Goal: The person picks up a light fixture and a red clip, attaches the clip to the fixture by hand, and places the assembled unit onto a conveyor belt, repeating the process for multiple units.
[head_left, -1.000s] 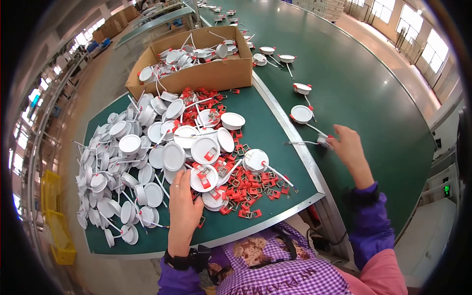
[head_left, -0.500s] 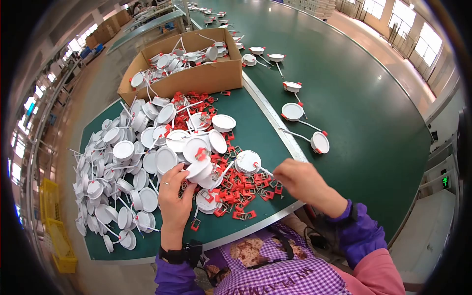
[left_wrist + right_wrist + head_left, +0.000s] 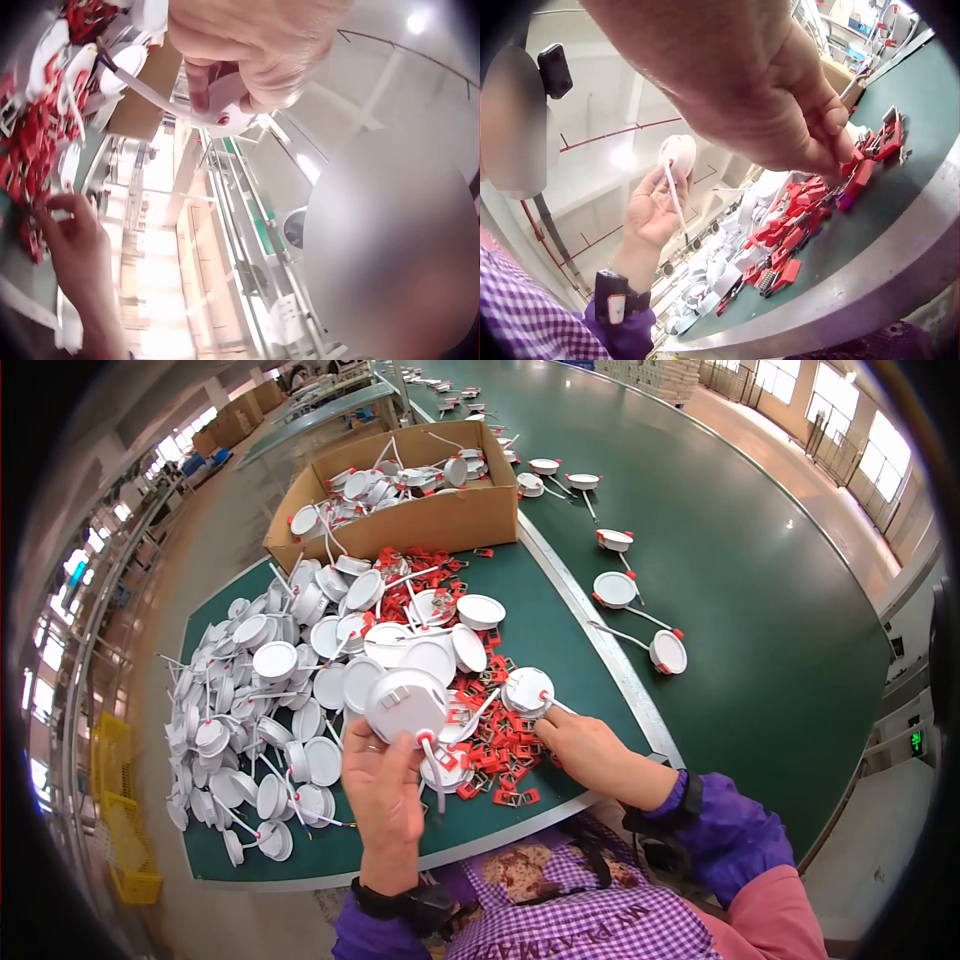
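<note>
My left hand (image 3: 388, 805) holds up a round white downlight (image 3: 405, 702), its back turned toward me and its white cable hanging down from a red grommet. In the left wrist view the thumb and fingers grip the lamp body (image 3: 229, 101). Low over a heap of red spring clips (image 3: 500, 745), my right hand (image 3: 590, 755) has its thumb and fingertips together. The right wrist view shows them pinching a red clip (image 3: 859, 184) at the heap's edge. Beside those fingers lies another white downlight (image 3: 527, 690), back up.
A large pile of white downlights (image 3: 235, 700) covers the table's left side. Behind it stands a cardboard box (image 3: 420, 525) of more lamps. Past a metal rail (image 3: 575, 595), a row of downlights with red clips, one (image 3: 668, 652) nearest, lies on the green belt (image 3: 760, 630).
My right hand has left a lamp on the belt and come over to the red clips. My left hand has picked a downlight off the pile, raised it and turned its back up.
</note>
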A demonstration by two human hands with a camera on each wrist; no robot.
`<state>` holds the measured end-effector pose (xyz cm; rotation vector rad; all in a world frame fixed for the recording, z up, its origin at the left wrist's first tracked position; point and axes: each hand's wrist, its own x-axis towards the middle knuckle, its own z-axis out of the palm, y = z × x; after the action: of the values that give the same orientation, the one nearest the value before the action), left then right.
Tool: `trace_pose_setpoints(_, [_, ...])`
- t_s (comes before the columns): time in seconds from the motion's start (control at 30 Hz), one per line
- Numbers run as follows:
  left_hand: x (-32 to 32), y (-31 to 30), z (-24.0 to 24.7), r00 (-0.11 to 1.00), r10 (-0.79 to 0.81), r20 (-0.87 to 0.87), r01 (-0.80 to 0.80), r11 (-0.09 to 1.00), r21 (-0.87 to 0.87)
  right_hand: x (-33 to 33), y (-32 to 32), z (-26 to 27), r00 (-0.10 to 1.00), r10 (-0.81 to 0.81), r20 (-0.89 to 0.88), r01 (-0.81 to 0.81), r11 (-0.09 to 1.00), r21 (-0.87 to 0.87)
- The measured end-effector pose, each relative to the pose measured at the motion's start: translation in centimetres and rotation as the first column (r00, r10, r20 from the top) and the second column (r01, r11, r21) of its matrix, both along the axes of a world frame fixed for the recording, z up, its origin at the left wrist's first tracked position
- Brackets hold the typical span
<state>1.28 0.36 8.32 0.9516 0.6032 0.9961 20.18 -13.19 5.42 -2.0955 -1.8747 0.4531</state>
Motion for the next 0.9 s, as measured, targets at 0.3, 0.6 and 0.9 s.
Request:
trace_pose_setpoints(0.3, [0.5, -3.2, -1.6, 0.958, -0.195, 0.211, 0.277, 0.824, -0.494, -1.0, 0.7, 3.8, 0.713, -0.285, -0.640, 0.460, 0.879, 0.121])
trace_pose_setpoints(0.6, [2.6, -5.5, -1.2, 0.995, -0.076, 0.058, 0.092, 0.926, -0.366, -3.9, 1.8, 3.6, 0.758, -0.201, -0.621, 0.513, 0.771, 0.377])
trace_pose_setpoints(0.9, [2.7, -6.0, -2.1, 0.998, -0.055, 0.004, 0.054, 0.969, -0.242, -4.5, 1.0, 3.6, 0.889, -0.179, -0.421, 0.385, 0.791, 0.476])
